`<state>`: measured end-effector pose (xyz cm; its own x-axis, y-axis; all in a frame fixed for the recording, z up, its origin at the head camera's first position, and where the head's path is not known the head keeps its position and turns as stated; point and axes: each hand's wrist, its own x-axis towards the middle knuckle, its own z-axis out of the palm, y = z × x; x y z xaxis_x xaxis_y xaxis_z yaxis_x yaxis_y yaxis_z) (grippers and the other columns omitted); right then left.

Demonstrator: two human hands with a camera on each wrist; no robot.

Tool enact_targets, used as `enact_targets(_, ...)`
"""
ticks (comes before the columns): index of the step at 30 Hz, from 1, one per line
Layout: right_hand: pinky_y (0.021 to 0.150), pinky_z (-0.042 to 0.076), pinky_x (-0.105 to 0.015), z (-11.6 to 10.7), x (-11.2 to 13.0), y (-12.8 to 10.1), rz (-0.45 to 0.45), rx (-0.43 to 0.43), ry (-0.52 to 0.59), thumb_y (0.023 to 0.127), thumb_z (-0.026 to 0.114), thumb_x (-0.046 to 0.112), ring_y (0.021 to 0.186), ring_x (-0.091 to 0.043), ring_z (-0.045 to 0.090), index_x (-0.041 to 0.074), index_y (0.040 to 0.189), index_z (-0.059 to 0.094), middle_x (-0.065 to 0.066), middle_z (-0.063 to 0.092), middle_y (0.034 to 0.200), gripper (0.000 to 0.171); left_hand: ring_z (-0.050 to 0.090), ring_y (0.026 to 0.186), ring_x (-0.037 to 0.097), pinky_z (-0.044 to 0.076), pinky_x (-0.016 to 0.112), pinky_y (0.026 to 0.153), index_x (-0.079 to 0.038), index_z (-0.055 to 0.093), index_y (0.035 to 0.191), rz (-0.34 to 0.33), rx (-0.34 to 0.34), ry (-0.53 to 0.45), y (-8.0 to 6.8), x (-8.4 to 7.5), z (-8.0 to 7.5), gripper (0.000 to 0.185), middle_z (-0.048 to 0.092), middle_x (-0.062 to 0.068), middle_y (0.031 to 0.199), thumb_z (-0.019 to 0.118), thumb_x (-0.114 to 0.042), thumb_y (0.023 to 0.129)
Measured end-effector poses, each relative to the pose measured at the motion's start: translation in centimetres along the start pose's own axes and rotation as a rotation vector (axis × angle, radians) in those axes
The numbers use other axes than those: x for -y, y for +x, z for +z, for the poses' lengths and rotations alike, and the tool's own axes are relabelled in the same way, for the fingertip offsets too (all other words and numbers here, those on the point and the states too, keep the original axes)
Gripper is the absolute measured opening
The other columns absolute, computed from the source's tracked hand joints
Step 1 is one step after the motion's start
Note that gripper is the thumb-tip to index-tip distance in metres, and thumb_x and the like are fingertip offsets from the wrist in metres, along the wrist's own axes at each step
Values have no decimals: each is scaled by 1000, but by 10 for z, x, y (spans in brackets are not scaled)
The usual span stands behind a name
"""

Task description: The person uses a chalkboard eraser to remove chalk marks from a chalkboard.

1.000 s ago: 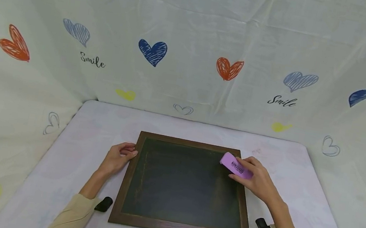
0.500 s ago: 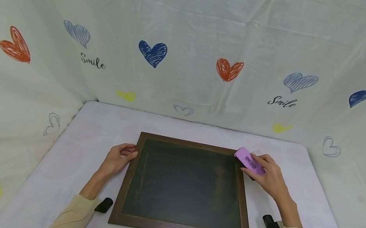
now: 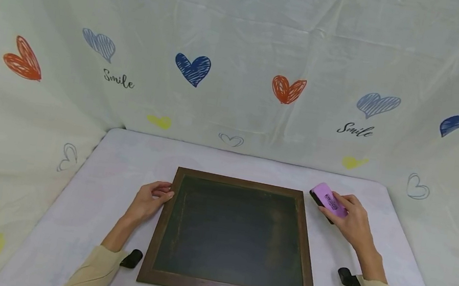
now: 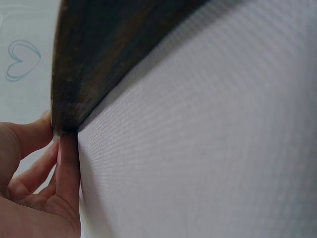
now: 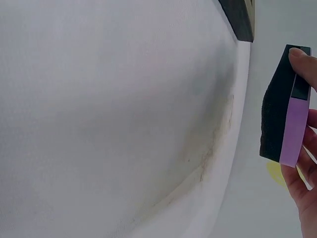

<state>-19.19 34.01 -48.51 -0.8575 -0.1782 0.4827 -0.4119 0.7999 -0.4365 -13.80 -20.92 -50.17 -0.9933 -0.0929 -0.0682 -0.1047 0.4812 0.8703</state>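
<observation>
Purple eraser [image 3: 328, 199] pinched in my right grip [image 3: 353, 224] should land flat beside the chalkboard [image 3: 235, 233] my left grip [image 3: 151, 199] steadies with fingertips.

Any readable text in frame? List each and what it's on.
"Smile" on the backdrop cloth, upper left.
"Smile" on the same cloth, upper right.
Dark label on the purple eraser held by the right hand: too small to read.
Chalkboard: no writing.

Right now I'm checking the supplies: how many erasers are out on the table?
1. The purple eraser is gripped in the right hand, just right of the chalkboard, off its far right corner. Another could lie outside the view.
</observation>
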Motion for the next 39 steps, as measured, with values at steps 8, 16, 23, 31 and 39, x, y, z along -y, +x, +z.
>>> enact_targets(8, 66, 33, -21, -5, -23, -1, 88, -2, -33, 73, 92, 11, 82, -32, 52, -10, 124, 68, -27, 62, 102, 59, 64, 103, 35, 50, 29, 84, 10, 61, 131, 4, -4, -4, 1, -1, 2, 39, 67, 25, 117, 70, -10, 99)
enact_targets(16, 66, 37, -34, -8, -41, -6, 157, -1, -56, 75, 92, 14, 80, -36, 53, -12, 123, 67, -30, 61, 100, 60, 65, 102, 35, 50, 30, 83, 10, 62, 130, 15, -3, 2, 2, -1, 3, 39, 68, 25, 116, 71, -10, 98)
enact_targets(23, 64, 37, -35, -8, -46, -9, 179, 26, -67, 76, 91, 16, 79, -33, 51, -14, 123, 67, -30, 61, 100, 60, 65, 103, 35, 50, 29, 83, 10, 62, 130, 19, 5, -4, 4, 1, 4, 39, 68, 24, 116, 71, -10, 98)
enact_targets(31, 65, 36, -32, -7, -50, -10, 194, 93, -69, 81, 89, 19, 80, -32, 50, -16, 124, 64, -30, 61, 101, 60, 65, 103, 35, 51, 34, 86, 9, 62, 131, 16, 5, 1, 4, -3, 4, 40, 68, 25, 117, 71, -12, 98)
enact_targets(39, 78, 47, -58, -10, -48, -11, 244, 163, -85, 88, 83, 32, 96, -47, 57, -17, 129, 61, -39, 61, 115, 67, 66, 104, 34, 51, 40, 89, 8, 62, 131, -17, 17, 31, 4, -7, 1, 39, 69, 23, 116, 70, -13, 99)
